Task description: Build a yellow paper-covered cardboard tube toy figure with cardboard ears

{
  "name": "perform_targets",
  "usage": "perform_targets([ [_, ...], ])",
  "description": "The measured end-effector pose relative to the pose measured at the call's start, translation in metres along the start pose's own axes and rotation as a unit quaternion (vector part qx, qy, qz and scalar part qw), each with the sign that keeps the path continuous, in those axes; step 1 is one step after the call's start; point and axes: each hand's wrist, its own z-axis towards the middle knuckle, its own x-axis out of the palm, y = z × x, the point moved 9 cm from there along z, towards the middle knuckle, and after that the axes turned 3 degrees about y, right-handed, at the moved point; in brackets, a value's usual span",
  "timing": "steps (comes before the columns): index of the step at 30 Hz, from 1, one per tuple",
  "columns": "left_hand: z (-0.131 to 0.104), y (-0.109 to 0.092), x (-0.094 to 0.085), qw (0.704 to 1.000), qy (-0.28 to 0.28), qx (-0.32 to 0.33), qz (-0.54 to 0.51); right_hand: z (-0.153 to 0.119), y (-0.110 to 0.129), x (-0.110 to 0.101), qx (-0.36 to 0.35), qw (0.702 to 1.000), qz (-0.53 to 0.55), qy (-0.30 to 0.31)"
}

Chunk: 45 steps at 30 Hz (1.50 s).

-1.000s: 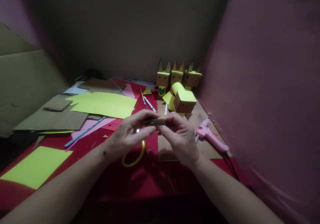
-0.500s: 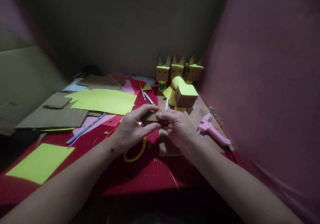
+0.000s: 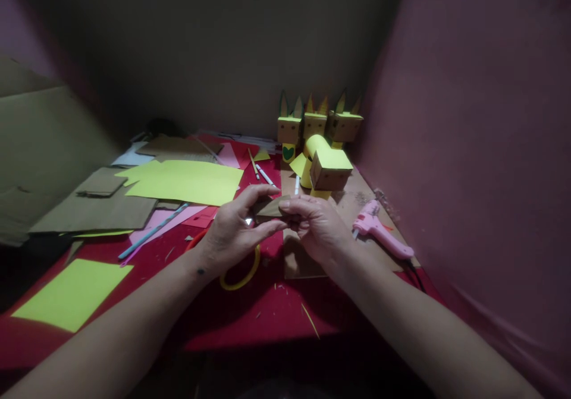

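A small piece of brown cardboard (image 3: 270,208) is held up between my two hands over the table. My left hand (image 3: 234,220) has it between fingers and thumb, the index finger along the top and the thumb below. My right hand (image 3: 314,223) pinches its right end with the thumb on top; its other fingers are curled under. Partly hidden under my left hand are scissors with a yellow loop handle (image 3: 241,284) and an orange-red one. Just beyond my hands, a cardboard box head with a yellow top (image 3: 332,170) rests against a yellow paper tube (image 3: 307,173).
Several box-headed figures with pointed ears (image 3: 289,128) stand at the back. A pink glue gun (image 3: 381,229) lies at right on a cardboard sheet (image 3: 352,197). Yellow paper (image 3: 191,179), cardboard pieces (image 3: 102,209), a blue striped stick (image 3: 154,232) and a yellow sheet (image 3: 74,295) are at left.
The cardboard piece has tilted slightly, showing more of its face between my hands. Both hands keep their grip and nearly the same place.
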Motion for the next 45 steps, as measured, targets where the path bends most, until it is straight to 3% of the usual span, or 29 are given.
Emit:
perform_targets([
  [4, 0.003, 0.006, 0.001, 0.992, 0.009, -0.074, -0.104, 0.002, 0.001, -0.005, -0.01, 1.0, -0.005, -0.014],
  [7, 0.003, 0.011, -0.001, 0.982, 0.008, -0.152, -0.113, 0.003, 0.002, -0.008, -0.013, 1.0, -0.012, -0.023],
  [10, 0.003, 0.011, -0.003, 0.977, 0.005, -0.175, -0.119, 0.003, 0.0, -0.01, -0.003, 1.0, -0.016, -0.025],
  [24, 0.002, 0.014, 0.004, 0.969, 0.014, -0.177, -0.172, 0.001, -0.004, -0.007, 0.002, 0.999, -0.025, -0.022],
  [34, 0.0, 0.007, 0.001, 0.979, -0.005, -0.169, -0.116, 0.001, -0.007, -0.008, 0.007, 0.999, -0.036, -0.016],
  [41, 0.001, -0.001, -0.006, 0.983, -0.033, -0.11, -0.145, -0.008, 0.016, 0.0, -0.122, 0.99, -0.071, 0.029],
  [45, -0.003, -0.008, -0.011, 0.985, -0.055, -0.058, -0.152, -0.014, 0.021, 0.004, -0.161, 0.98, -0.107, 0.047],
])
